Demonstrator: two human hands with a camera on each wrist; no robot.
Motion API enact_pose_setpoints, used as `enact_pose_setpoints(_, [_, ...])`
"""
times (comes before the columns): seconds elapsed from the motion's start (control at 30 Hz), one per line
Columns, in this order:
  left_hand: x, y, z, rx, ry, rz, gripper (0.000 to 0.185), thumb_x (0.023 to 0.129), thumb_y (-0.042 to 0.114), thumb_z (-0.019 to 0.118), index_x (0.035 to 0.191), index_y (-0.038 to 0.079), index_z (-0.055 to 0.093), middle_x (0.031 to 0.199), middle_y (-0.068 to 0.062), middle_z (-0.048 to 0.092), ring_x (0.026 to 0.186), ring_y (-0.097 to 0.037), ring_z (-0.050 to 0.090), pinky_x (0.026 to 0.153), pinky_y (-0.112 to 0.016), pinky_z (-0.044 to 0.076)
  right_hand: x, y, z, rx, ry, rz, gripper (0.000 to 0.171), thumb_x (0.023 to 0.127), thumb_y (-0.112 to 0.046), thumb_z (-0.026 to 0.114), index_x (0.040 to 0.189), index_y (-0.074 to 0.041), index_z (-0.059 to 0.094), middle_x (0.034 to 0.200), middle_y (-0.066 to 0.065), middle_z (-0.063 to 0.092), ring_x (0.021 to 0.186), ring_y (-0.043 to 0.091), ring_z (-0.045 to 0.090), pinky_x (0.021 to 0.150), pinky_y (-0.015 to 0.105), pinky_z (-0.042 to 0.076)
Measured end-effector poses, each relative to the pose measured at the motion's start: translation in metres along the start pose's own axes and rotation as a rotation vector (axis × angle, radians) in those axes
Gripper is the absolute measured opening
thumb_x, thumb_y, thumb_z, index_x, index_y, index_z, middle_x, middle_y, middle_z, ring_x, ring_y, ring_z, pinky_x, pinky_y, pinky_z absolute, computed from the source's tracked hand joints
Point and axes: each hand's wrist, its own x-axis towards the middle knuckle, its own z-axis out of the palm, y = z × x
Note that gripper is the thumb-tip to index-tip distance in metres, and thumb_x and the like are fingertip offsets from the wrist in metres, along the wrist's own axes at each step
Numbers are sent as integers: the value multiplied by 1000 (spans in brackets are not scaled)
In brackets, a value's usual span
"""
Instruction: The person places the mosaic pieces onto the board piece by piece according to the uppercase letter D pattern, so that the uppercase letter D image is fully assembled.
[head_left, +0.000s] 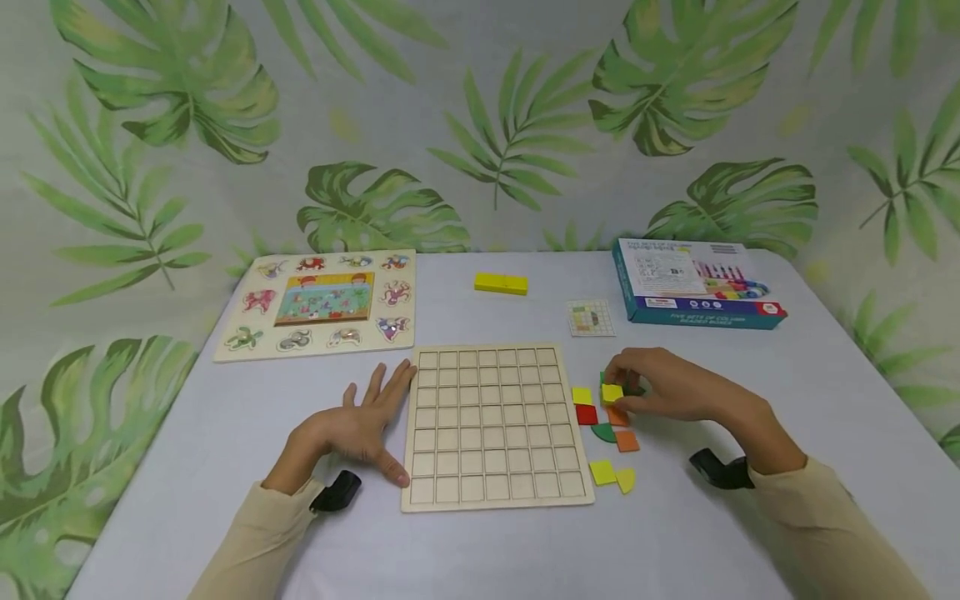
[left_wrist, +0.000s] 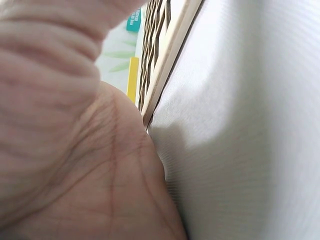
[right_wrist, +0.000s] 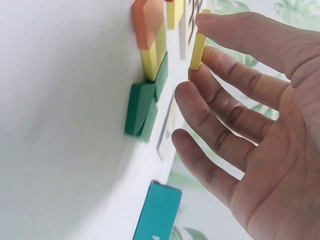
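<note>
My right hand [head_left: 667, 385] pinches a small yellow square tile [head_left: 612, 395] between thumb and fingertips. In the right wrist view that yellow tile [right_wrist: 198, 50] is held up on edge, with the other fingers loosely bent. Flat pieces lie around and below it: a red tile [head_left: 587, 414], a green quarter-round [head_left: 603, 432], an orange square [head_left: 627, 442], a yellow square [head_left: 602, 472] and a yellow quarter-round [head_left: 626, 480]. Thick green pieces [right_wrist: 141, 110] sit nearby. With spread fingers, my left hand [head_left: 358, 429] rests against the left edge of a wooden grid board [head_left: 472, 415], its cells bare.
At the back left lies a wooden sea-animal puzzle [head_left: 345, 292]. A yellow block [head_left: 501, 284] sits behind the grid board, and a small pattern card [head_left: 591, 318] lies behind its right corner. The teal beads box [head_left: 701, 287] stands at the back right.
</note>
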Motion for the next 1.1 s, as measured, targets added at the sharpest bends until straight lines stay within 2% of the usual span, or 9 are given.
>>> enact_pose_setpoints(0.3, [0, 2, -3, -1, 3, -2, 156, 55, 50, 96, 160, 13, -14, 167, -9, -23, 150, -37, -29, 111, -72, -15, 22, -14, 1, 13, 4, -59, 25, 89, -26, 76, 111, -17, 69, 101, -6, 66, 91, 15, 59, 84, 37, 54])
enact_pose_setpoints(0.47, [1, 2, -5, 9, 1, 4, 156, 55, 51, 95, 160, 12, -14, 167, -9, -23, 150, -38, -29, 111, -72, -15, 38, -24, 4, 3, 6, -133, 24, 90, -25, 76, 110, -17, 69, 101, -6, 66, 89, 13, 59, 83, 36, 54])
enact_pose_setpoints(0.6, [1, 1, -5, 10, 2, 14, 155, 56, 50, 95, 160, 12, -14, 167, -9, -22, 150, -37, -29, 111, -72, -15, 52, -34, 7, -10, -10, -160, 23, 90, -28, 76, 110, -19, 68, 101, -7, 64, 91, 13, 58, 84, 35, 52])
enact_pose_setpoints(0.8, [1, 0, -2, -7, -2, 9, 156, 56, 49, 95, 160, 11, -14, 167, -8, -23, 149, -37, -30, 111, -72, -16, 77, -54, 14, -14, -9, -247, 23, 94, -26, 72, 114, -16, 68, 105, -4, 65, 94, 15, 60, 86, 35, 52])
enact_pose_setpoints(0.93, [0, -2, -1, -9, -3, 11, 155, 56, 50, 95, 160, 12, -14, 167, -8, -23, 149, -36, -31, 111, -71, -16, 91, -68, 17, -44, 3, -313, 22, 96, -25, 69, 116, -15, 67, 104, -1, 65, 94, 18, 60, 85, 34, 51])
enact_pose_setpoints(1.1, [0, -3, 0, 0, -3, 14, 156, 56, 51, 95, 160, 12, -15, 167, -8, -23, 149, -36, -31, 111, -72, -15, 104, -83, 20, -99, 4, -325, 19, 96, -25, 68, 114, -18, 67, 102, -1, 65, 93, 17, 61, 83, 33, 51])
